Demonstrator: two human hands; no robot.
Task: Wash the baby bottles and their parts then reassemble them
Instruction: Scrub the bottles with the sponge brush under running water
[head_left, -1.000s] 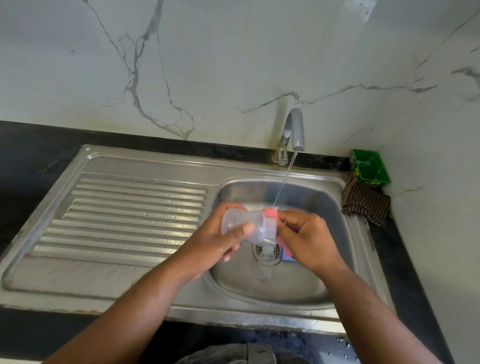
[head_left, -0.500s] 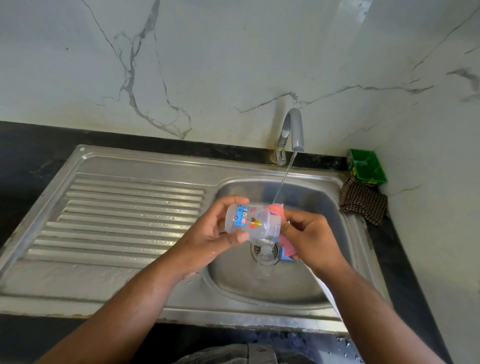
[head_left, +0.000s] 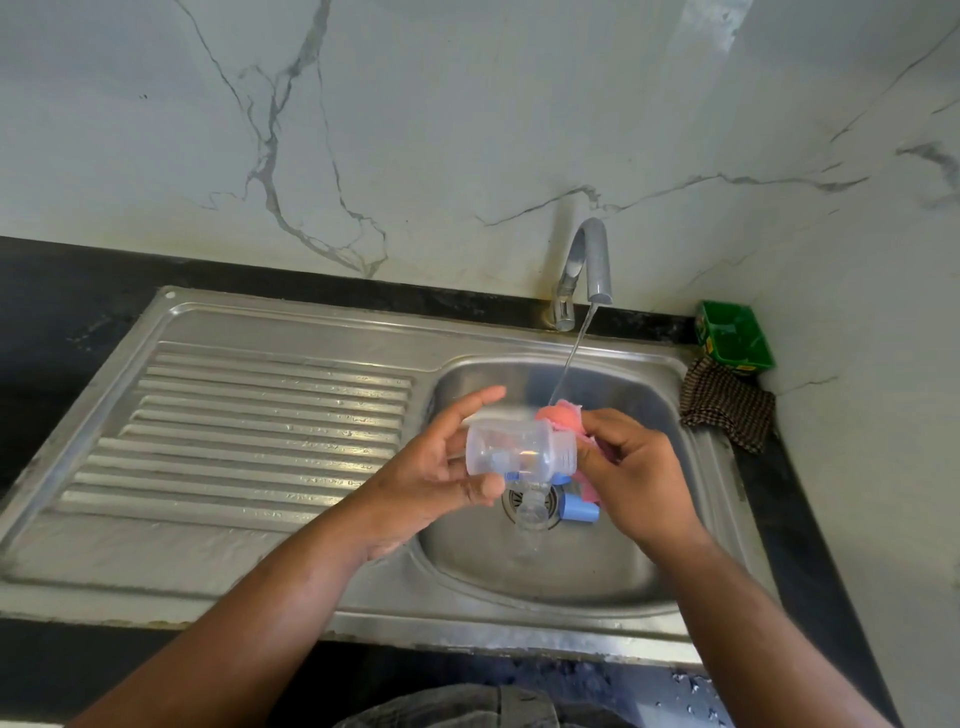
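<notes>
The bottle (head_left: 519, 452) lies on its side above the sink (head_left: 519, 587) basin, base toward the left hand (head_left: 441, 467) and open neck toward the right hand (head_left: 634, 467); the left thumb presses its near underside and the fingers (head_left: 485, 397) sit behind it, the uppermost one stretched straight and lifted off the plastic, so the hold looks light. The right hand's fingers are bunched tight on a pink sponge (head_left: 563, 418) set against the neck, just past the left fingertips; the tap's (head_left: 592, 260) stream lands on the sponge's top.

The bottle is clear thin plastic, so I judge it light, fairly stiff and unlikely to break; wet and possibly soapy, it is probably slippery; the waisted middle between thumb and fingers seems the surest place to grip, while the threaded neck gives purchase for twisting. Below the fingers, a clear teat (head_left: 531, 514) rests on the drain and a blue ring (head_left: 581, 508) lies just beside it, both small and easy to lose hold of.

Compared with half a second ago, the bottle has turned about its long axis; the coloured print that faced up now shows only as a blue scrap at the lower side near the thumb; the upper left finger, earlier curved over the bottle, now stands clear; the sponge stays at the neck.
</notes>
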